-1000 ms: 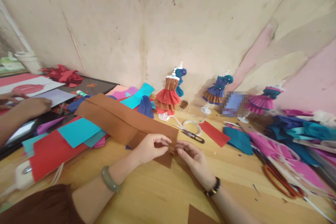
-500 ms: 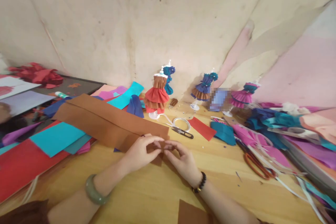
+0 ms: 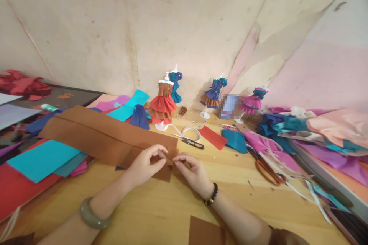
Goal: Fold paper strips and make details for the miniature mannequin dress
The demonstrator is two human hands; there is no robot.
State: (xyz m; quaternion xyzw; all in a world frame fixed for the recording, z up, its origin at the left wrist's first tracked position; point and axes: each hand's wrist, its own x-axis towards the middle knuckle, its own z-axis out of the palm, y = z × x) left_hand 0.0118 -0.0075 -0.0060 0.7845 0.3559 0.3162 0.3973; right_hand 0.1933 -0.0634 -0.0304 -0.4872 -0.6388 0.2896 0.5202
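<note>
Just below the centre of the frame, we pinched a small brown piece [image 3: 170, 162] between the closed fingers [image 3: 157, 148] of our left hand [image 3: 148, 164] and right hand [image 3: 193, 172], brown sheets [image 3: 94, 139] lying leftward across the worktop [image 3: 138, 214].

The left hand [image 3: 148, 166] and right hand [image 3: 191, 172] are bare. A thick, rounded bangle [image 3: 89, 217] in muted grey-green rings the left forearm — smooth, with a slight shine. On the right wrist sits 1 bracelet [image 3: 214, 192] of black beads with a gold-coloured accent. 2 brown sleeves [image 3: 287, 236] show — the left just a dark corner.
</note>
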